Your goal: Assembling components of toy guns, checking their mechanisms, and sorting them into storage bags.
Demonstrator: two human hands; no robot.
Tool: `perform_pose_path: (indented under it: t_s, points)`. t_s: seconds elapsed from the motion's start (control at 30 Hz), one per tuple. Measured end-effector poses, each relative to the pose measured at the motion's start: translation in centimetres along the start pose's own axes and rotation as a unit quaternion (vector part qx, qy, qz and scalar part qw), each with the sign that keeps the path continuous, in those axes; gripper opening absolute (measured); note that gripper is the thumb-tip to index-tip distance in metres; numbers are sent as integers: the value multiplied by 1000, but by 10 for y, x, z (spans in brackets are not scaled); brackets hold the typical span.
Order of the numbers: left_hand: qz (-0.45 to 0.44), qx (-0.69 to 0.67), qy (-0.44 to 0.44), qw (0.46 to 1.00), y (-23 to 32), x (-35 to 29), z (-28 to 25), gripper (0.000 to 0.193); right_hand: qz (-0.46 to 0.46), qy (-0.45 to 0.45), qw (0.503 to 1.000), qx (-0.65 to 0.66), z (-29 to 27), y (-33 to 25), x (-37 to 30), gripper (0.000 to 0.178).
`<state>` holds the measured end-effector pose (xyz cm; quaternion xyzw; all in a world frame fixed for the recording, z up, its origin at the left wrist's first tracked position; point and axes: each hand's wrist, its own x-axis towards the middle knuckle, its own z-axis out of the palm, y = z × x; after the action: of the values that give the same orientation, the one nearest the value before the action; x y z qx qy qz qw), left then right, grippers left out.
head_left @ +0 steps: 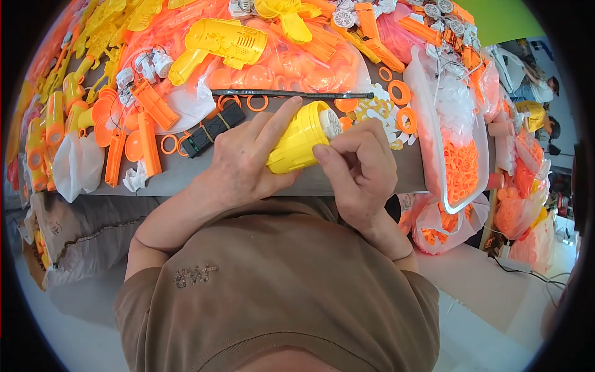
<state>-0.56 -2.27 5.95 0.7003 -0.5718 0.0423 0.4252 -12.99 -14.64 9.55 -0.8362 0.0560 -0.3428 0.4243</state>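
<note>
My left hand (245, 155) is wrapped round a yellow plastic cylinder housing (288, 144), holding it tilted above the table's front edge. Its index finger stretches along the housing's upper side. In the housing's right-hand end sits a white round part (331, 124), partly sticking out. At that end is my right hand (365, 161), thumb and curled fingers closed by the rim next to the white part. Whatever is pinched between those fingertips is hidden.
Beyond my hands lie a black strip (291, 94), a yellow toy gun shell (220, 46) and a bag of orange parts (297, 68). A black block (214, 130) lies left of them. At right stands a white tub (449, 201) of orange rings. Orange pieces (149, 142) lie at left.
</note>
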Motion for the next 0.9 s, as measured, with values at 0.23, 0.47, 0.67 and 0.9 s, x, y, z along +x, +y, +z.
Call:
perform_pose_path:
  t_s: [0.23, 0.47, 0.67, 0.9]
  points:
    - [14, -7, 13, 1000, 1, 13, 2, 73, 32, 7, 998, -45, -11, 5, 11, 53]
    - [-7, -120, -36, 992, -2, -3, -1, 67, -115, -110, 987, -34, -3, 15, 26, 47]
    - [-104, -228, -60, 966, 19, 17, -16, 65, -200, -30, 975, -93, 7, -3, 44, 36]
    - [-212, -461, 52, 860, -41, 9, -6, 85, 39, -193, 977, 86, -28, -10, 82, 72]
